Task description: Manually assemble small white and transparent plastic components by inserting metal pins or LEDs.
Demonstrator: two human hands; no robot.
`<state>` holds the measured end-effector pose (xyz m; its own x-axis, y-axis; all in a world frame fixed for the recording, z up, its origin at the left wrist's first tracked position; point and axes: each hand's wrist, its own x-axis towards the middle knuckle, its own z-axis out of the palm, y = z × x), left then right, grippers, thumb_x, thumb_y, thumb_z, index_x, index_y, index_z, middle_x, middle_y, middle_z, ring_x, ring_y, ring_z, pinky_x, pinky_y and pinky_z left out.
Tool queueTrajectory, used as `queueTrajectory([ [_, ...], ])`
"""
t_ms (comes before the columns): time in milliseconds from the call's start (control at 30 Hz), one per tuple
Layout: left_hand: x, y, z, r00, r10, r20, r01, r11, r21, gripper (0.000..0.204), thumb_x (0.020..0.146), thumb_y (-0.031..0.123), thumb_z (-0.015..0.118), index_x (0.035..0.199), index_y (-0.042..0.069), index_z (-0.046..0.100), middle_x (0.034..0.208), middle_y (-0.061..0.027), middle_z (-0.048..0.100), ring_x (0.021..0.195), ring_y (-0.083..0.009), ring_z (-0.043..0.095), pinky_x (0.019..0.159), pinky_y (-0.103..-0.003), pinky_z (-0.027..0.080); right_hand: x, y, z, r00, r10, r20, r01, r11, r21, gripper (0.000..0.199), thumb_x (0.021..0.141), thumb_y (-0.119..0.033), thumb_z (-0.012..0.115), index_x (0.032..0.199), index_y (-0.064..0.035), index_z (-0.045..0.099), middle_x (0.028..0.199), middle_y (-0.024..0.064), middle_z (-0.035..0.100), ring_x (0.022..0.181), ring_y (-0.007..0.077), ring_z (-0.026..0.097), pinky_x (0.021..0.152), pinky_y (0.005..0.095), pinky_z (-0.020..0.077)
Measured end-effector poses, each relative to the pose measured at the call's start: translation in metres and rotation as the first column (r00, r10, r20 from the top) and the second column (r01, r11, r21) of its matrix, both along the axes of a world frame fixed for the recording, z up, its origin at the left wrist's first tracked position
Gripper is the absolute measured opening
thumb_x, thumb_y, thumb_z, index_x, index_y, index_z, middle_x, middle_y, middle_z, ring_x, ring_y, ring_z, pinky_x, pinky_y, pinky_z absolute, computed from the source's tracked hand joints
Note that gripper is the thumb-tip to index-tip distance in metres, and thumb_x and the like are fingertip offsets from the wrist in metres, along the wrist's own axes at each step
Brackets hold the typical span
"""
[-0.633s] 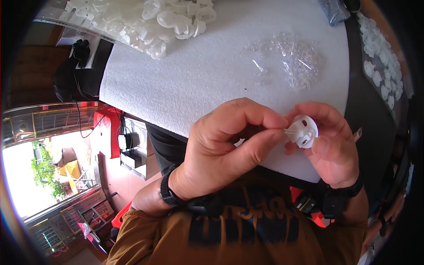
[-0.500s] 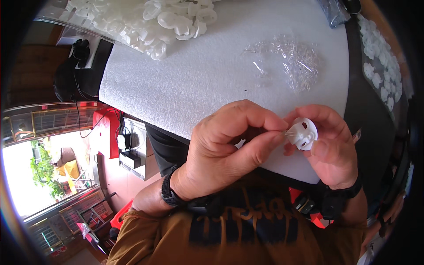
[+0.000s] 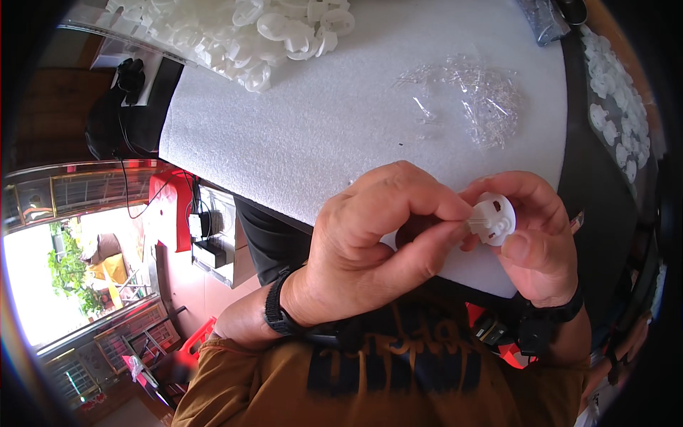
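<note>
My right hand [image 3: 544, 252] holds a small round white plastic disc [image 3: 506, 226] between thumb and fingers. The disc has slots and a raised middle, and it is tilted toward my left hand [image 3: 384, 238]. Thumb and forefinger of the left are pinched on the thin metal leads [image 3: 477, 223] of an LED, right at the disc's raised middle. Fingertips cover part of the leads, and I cannot tell how far the LED sits in the disc. Beyond my hands, a loose heap of clear LEDs [image 3: 491, 107] with thin leads lies on the white foam sheet [image 3: 270, 135].
A large pile of white plastic parts [image 3: 284, 32] is at the far left. More white discs [image 3: 617, 107] lie along the right on a dark surface. A blue-grey bag [image 3: 542, 21] is at the far right edge. A red stool [image 3: 169, 213] stands left of the table.
Both hands have shifted slightly to the right. The left fingertips have come closer to the disc, and the disc has turned a little in my right fingers.
</note>
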<state>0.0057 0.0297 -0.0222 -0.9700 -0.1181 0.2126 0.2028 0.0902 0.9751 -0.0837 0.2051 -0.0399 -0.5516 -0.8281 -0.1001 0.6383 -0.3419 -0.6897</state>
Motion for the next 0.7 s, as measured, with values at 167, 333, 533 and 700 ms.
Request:
queueTrajectory([
  [167, 0.0021, 0.0001, 0.0026, 0.999, -0.001, 0.040, 0.001, 1.000, 0.005, 0.015, 0.074, -0.006, 0.061, 0.089, -0.001, 0.058, 0.084, -0.0081, 0.057, 0.073, -0.0134, 0.053, 0.065, -0.024, 0.041, 0.0021, 0.0016, 0.0029, 0.993, -0.040, -0.112, 0.042, 0.999, 0.010, 0.045, 0.074, 0.002, 0.064, 0.117, 0.0027, 0.048, 0.113, 0.0171, 0.055, 0.097, 0.0187, 0.057, 0.087, 0.0322, 0.0463],
  [333, 0.0009, -0.0021, 0.0028, 0.997, 0.003, -0.071, -0.017, 0.981, -0.192, 0.017, 0.072, -0.005, 0.063, 0.087, 0.001, 0.059, 0.078, -0.0076, 0.058, 0.067, -0.0152, 0.053, 0.060, -0.026, 0.041, 0.0030, 0.0006, 0.0024, 0.905, -0.125, -0.407, 0.139, 0.990, 0.003, 0.044, 0.072, 0.004, 0.065, 0.113, 0.0031, 0.051, 0.113, 0.0172, 0.051, 0.104, 0.0214, 0.053, 0.091, 0.0317, 0.0413],
  [533, 0.0021, -0.0055, -0.0006, 0.983, 0.006, -0.186, -0.070, 0.937, -0.341, 0.018, 0.069, -0.004, 0.067, 0.085, 0.002, 0.060, 0.076, -0.0077, 0.059, 0.065, -0.0169, 0.056, 0.055, -0.027, 0.042, 0.0043, 0.0021, 0.0042, 0.713, -0.142, -0.687, 0.228, 0.973, 0.036, 0.040, 0.071, 0.006, 0.064, 0.110, 0.0028, 0.055, 0.113, 0.0175, 0.050, 0.105, 0.0230, 0.052, 0.090, 0.0319, 0.0398],
  [700, 0.0001, -0.0041, -0.0024, 0.968, 0.029, -0.249, -0.123, 0.921, -0.370, 0.019, 0.068, -0.004, 0.067, 0.085, 0.002, 0.061, 0.075, -0.0073, 0.058, 0.064, -0.0169, 0.056, 0.055, -0.026, 0.041, 0.0062, 0.0003, 0.0051, 0.803, -0.130, -0.582, 0.192, 0.980, 0.046, 0.041, 0.072, 0.005, 0.065, 0.111, 0.0030, 0.055, 0.113, 0.0176, 0.050, 0.105, 0.0230, 0.052, 0.091, 0.0318, 0.0402],
])
